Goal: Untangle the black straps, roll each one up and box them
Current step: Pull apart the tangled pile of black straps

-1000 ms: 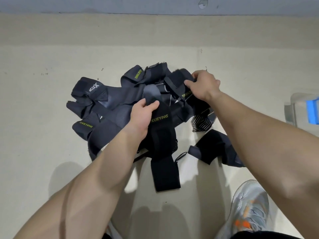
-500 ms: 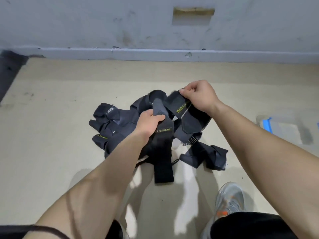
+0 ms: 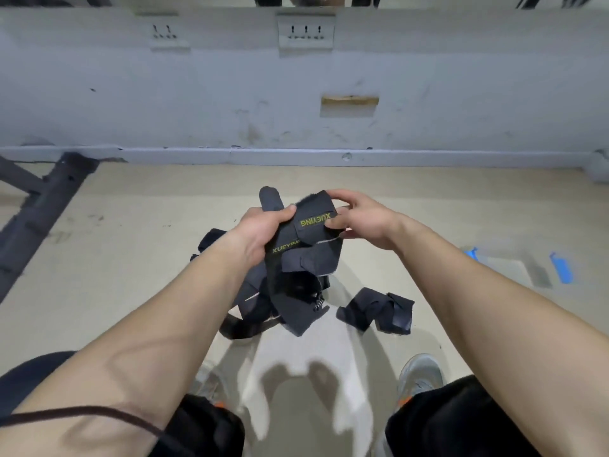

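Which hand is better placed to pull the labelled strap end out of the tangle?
Right, probably: the right hand pinches the labelled strap end, while the left hand grips the tangled bunch beside it as an anchor.

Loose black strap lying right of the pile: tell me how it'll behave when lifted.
Probably floppy: the loose strap lies crumpled in folds on the floor. Likely light, and unlikely to roll, being flat fabric.

Wide head-worn view, forward and down, near the straps (image 3: 291, 311).
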The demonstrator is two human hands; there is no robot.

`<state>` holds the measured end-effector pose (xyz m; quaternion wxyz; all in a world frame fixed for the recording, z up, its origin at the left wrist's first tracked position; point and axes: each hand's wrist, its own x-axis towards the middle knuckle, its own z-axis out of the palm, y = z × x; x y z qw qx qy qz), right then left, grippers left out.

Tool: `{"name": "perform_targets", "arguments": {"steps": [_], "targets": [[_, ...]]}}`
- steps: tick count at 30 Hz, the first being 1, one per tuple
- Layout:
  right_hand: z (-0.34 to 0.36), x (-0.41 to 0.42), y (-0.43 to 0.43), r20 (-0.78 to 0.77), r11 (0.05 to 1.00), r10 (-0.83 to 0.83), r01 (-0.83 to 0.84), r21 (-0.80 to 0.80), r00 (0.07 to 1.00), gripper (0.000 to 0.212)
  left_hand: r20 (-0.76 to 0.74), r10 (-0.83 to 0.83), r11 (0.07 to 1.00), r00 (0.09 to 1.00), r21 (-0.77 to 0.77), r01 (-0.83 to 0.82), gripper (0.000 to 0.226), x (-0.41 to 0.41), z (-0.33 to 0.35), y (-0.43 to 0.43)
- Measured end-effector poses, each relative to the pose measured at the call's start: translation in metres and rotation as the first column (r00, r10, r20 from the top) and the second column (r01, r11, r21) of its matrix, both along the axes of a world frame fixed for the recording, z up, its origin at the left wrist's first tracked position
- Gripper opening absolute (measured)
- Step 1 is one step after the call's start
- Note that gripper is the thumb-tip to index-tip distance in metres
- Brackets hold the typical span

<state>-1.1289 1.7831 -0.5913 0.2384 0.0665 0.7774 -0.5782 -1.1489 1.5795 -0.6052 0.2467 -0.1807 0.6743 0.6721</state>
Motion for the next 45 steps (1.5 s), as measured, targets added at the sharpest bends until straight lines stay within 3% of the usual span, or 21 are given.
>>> {"name": "perform_targets", "arguments": {"steps": [6,8,11,13,16,19,21,23,26,29,32,35,39,45], "targets": [[0.036,0.027,-0.008,-0.027,0.995,-0.006,0.008,0.096,1.0,0.05,-0.136,-0.068,0.983,0.988,-0.178,0.044,0.042,0.009,0.037,-0.006],[0.039,0.031,-0.011,-0.039,0.994,-0.088,0.09,0.054,0.995,0.038,-0.124,-0.027,0.989,0.992,-0.15,0.008,0.04,0.013,0.043,-0.009],[0.041,0.035,-0.018,-0.02,0.968,-0.208,0.202,-0.15,0.978,0.005,-0.056,0.082,0.995,0.995,-0.058,-0.085,0.042,0.013,0.051,-0.017],[0.044,0.034,-0.025,0.006,0.948,-0.209,0.204,-0.243,0.978,0.013,-0.001,0.108,0.994,0.994,0.007,-0.108,0.044,0.009,0.053,-0.02],[0.048,0.023,-0.035,-0.057,0.93,-0.269,0.244,-0.274,0.962,0.002,0.038,0.091,0.994,0.995,0.05,-0.093,0.038,0.001,0.055,-0.02],[0.054,0.007,-0.032,-0.136,0.868,-0.414,0.346,-0.355,0.9,0.027,0.058,0.053,0.998,0.997,0.03,-0.055,0.029,-0.009,0.062,-0.021],[0.057,-0.001,-0.021,-0.165,0.87,-0.337,0.239,-0.431,0.927,0.052,0.09,0.025,0.999,0.996,0.043,-0.029,0.012,-0.016,0.07,-0.023],[0.058,-0.007,-0.011,-0.256,0.907,-0.179,0.058,-0.418,0.95,0.064,0.12,-0.004,0.997,0.993,0.078,-0.005,0.005,-0.022,0.075,-0.026],[0.054,-0.017,-0.012,-0.434,0.989,-0.029,-0.037,-0.142,0.9,0.053,0.123,-0.068,0.99,0.99,0.133,0.051,0.005,-0.025,0.077,-0.028],[0.053,-0.024,-0.019,-0.5,0.991,-0.118,0.072,-0.11,0.858,0.026,0.01,-0.133,0.983,0.991,0.131,0.13,0.01,-0.023,0.078,-0.031],[0.06,-0.032,-0.015,-0.485,0.931,-0.35,0.24,-0.275,0.801,0.016,-0.199,-0.162,0.986,0.967,0.019,0.169,0.011,-0.028,0.081,-0.043],[0.072,-0.036,-0.005,-0.43,0.85,-0.5,0.332,-0.409,0.752,0.011,-0.282,-0.179,0.984,0.942,-0.046,0.173,0.013,-0.031,0.085,-0.057],[0.077,-0.036,-0.006,-0.365,0.815,-0.524,0.328,-0.479,0.769,0.011,-0.354,-0.221,0.975,0.909,-0.078,0.207,0.012,-0.025,0.087,-0.055],[0.067,-0.03,-0.022,-0.277,0.846,-0.436,0.286,-0.45,0.856,0.011,-0.431,-0.098,0.969,0.897,0.165,0.186,0.028,-0.017,0.093,-0.033]]}}
